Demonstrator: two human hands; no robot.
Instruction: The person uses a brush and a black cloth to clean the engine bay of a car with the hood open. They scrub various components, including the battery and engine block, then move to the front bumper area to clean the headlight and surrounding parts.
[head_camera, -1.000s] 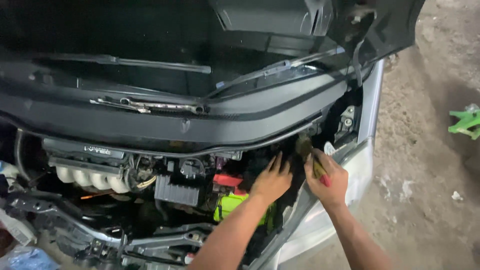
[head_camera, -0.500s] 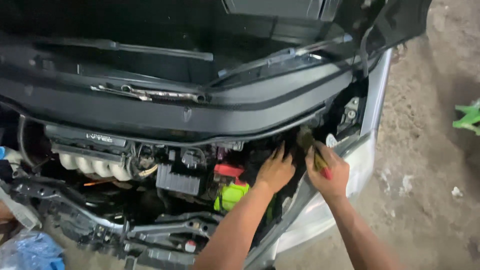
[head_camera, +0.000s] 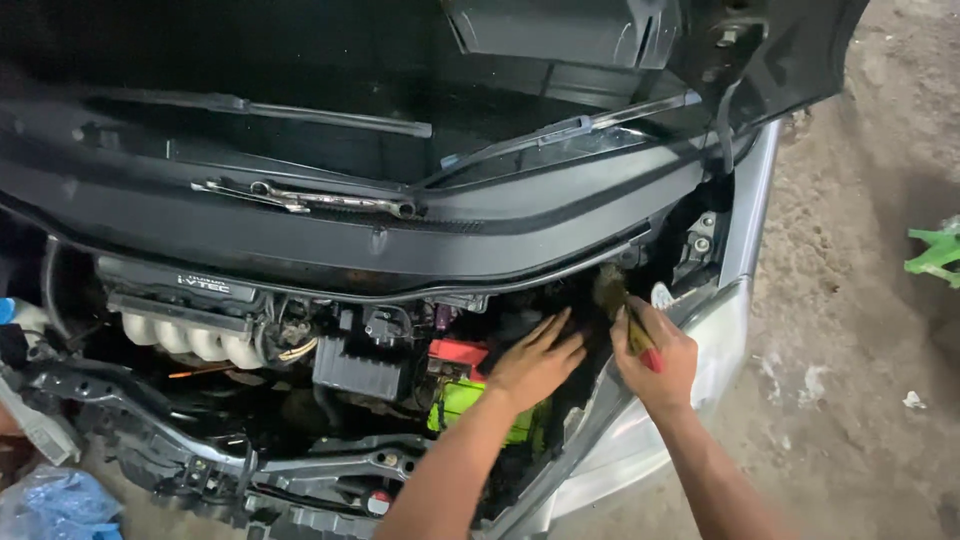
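Head view: the person leans over an open engine bay (head_camera: 330, 400) with the raised hood (head_camera: 600, 40) dark above it. The left hand (head_camera: 535, 365) lies flat with fingers spread and loosely open, palm down on dark parts at the right side of the bay, just above a bright green battery (head_camera: 462, 405) with a red terminal cover (head_camera: 458, 355) beside it. It grips nothing that can be seen.

The right hand (head_camera: 655, 355) is closed in a fist around a brush (head_camera: 625, 310) with a yellow handle and a red end; the dusty bristle head points up and away, into the far right corner of the bay near the headlight (head_camera: 640, 440) and the silver fender (head_camera: 745, 210). The brush head sits just right of the left fingertips, close to the black cowl panel (head_camera: 400, 230). Whether the bristles touch a surface cannot be told, as the corner is in shadow.

Further left are a pale intake manifold (head_camera: 190, 340) with 4 runners and a black box (head_camera: 355, 370). 2 wiper arms (head_camera: 300, 110) lie on the glass above, and a wrench (head_camera: 310, 197) rests on the cowl. A blue plastic bag (head_camera: 50, 505) lies at the near left; the ground (head_camera: 860, 400) on the right is dusty concrete.

To brush this corner well, short strokes drawn outward look best, with the flat hand steadying nearby parts and kept off the battery terminals.
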